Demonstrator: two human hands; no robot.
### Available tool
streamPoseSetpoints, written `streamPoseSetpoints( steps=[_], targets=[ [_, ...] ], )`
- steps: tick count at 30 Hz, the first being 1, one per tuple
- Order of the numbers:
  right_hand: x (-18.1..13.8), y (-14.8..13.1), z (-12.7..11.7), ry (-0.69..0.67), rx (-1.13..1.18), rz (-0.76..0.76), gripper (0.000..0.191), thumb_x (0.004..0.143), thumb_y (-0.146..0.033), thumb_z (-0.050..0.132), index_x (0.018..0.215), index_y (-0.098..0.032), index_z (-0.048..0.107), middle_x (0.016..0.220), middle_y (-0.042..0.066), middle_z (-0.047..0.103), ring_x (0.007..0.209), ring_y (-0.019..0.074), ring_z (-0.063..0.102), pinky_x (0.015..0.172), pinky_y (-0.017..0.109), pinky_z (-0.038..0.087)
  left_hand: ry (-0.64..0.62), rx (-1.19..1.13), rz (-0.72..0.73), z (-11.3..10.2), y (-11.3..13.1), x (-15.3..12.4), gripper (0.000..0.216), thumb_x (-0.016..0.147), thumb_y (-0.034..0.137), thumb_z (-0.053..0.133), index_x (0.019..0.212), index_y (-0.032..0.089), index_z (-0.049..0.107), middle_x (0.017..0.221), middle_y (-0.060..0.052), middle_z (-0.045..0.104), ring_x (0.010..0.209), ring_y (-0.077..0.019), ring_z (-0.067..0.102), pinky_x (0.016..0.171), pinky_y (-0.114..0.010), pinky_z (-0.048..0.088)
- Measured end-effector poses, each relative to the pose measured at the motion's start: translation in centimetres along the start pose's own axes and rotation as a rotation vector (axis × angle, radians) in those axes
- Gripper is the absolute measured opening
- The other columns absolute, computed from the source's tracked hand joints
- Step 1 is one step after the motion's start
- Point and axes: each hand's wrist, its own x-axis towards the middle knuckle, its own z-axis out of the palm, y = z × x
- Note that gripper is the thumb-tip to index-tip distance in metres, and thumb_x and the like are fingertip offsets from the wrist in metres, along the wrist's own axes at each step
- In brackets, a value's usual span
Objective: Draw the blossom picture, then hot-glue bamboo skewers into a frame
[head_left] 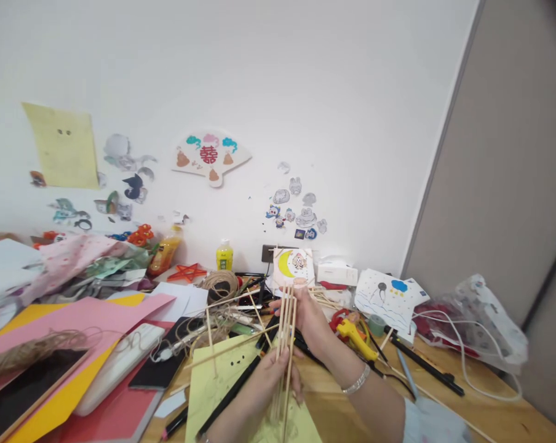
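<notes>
Several thin wooden sticks [285, 317] stand nearly upright in a loose bundle before me, side by side. Around their lower part my left hand [278, 369] is closed, the thumb lying across them. Higher up, my right hand [308, 317] grips the same bundle near its top, its fingers partly hidden behind the sticks. Just left of the hands, more sticks joined into an open frame [234, 351] rest over a yellow sheet of paper [204, 381]. A black pen-like rod [234, 391] lies on that sheet beside my left forearm.
Pink and orange paper [98, 320], a white power bank-like block [121, 369] and a black phone [160, 363] crowd the left. Twine [220, 284] and a yellow bottle [224, 255] stand behind. On the right are a yellow-handled tool [357, 339], drawn cards [389, 298] and a plastic bag [481, 326].
</notes>
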Motion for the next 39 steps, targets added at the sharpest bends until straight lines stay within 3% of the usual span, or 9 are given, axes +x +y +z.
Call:
streamPoseSetpoints(
  steps=[4,8,13,17,20,26,39],
  targets=[
    [-0.6,-0.2,-0.1,-0.078,0.065,0.004,0.037,0.074,-0.050,0.067,0.095,-0.021,0.059,0.085,0.004,0.071,0.064,0.0149,0.063,0.053,0.024,0.047,-0.098,-0.129,-0.077,0.2,-0.1,-0.2,0.047,0.080,0.060,0.054,0.100,0.017,0.050,0.058,0.001,0.061,0.045,-0.0144,0.058,0.048,-0.025,0.044],
    [-0.3,-0.4,-0.7,-0.058,0.041,-0.011,0.035,0.074,-0.050,0.067,0.089,-0.020,0.056,0.081,0.003,0.071,0.055,0.0134,0.061,0.048,0.024,0.046,-0.197,-0.216,-0.157,0.8,0.5,-0.7,0.051,0.085,0.056,0.049,0.116,0.017,0.045,0.078,-0.006,0.066,0.058,-0.0192,0.065,0.050,-0.029,0.050],
    [-0.5,0.2,-1.2,-0.050,-0.007,-0.010,0.032,0.070,-0.042,0.072,0.085,-0.019,0.056,0.074,0.001,0.069,0.061,0.0140,0.062,0.055,0.024,0.048,-0.200,-0.200,-0.185,1.0,0.2,-0.9,0.054,0.084,0.057,0.051,0.117,0.015,0.045,0.070,-0.004,0.065,0.047,-0.0148,0.060,0.039,-0.022,0.042],
    [-0.7,0.8,-1.5,-0.046,0.010,0.025,0.035,0.068,-0.039,0.074,0.091,-0.019,0.057,0.072,0.000,0.069,0.062,0.0138,0.062,0.058,0.025,0.047,-0.138,-0.138,-0.168,0.9,0.1,-0.7,0.053,0.081,0.059,0.054,0.109,0.014,0.048,0.060,0.001,0.060,0.031,-0.0050,0.042,0.031,-0.016,0.023],
    [-0.4,0.9,-1.9,-0.013,0.026,0.036,0.038,0.067,-0.041,0.073,0.093,-0.019,0.056,0.073,0.001,0.069,0.060,0.0135,0.062,0.056,0.025,0.047,-0.037,-0.103,-0.101,1.2,0.5,-0.4,0.050,0.078,0.060,0.057,0.101,0.018,0.046,0.062,0.004,0.059,0.030,-0.0030,0.039,0.030,-0.016,0.020],
    [-0.1,0.8,-2.5,0.077,-0.010,-0.012,0.040,0.066,-0.044,0.072,0.092,-0.020,0.054,0.075,0.003,0.071,0.061,0.0171,0.065,0.054,0.027,0.048,0.177,-0.096,0.071,1.3,0.7,0.1,0.044,0.074,0.054,0.065,0.075,0.022,0.035,0.063,0.007,0.059,0.033,-0.0048,0.047,0.032,-0.015,0.027],
    [-0.5,0.4,-3.0,0.050,0.009,-0.009,0.034,0.071,-0.042,0.071,0.089,-0.019,0.053,0.081,0.004,0.072,0.062,0.0145,0.064,0.055,0.025,0.047,0.193,-0.126,0.024,1.1,0.8,0.0,0.042,0.070,0.049,0.070,0.070,0.019,0.040,0.070,0.000,0.067,0.039,-0.0110,0.057,0.039,-0.021,0.041]
  ],
)
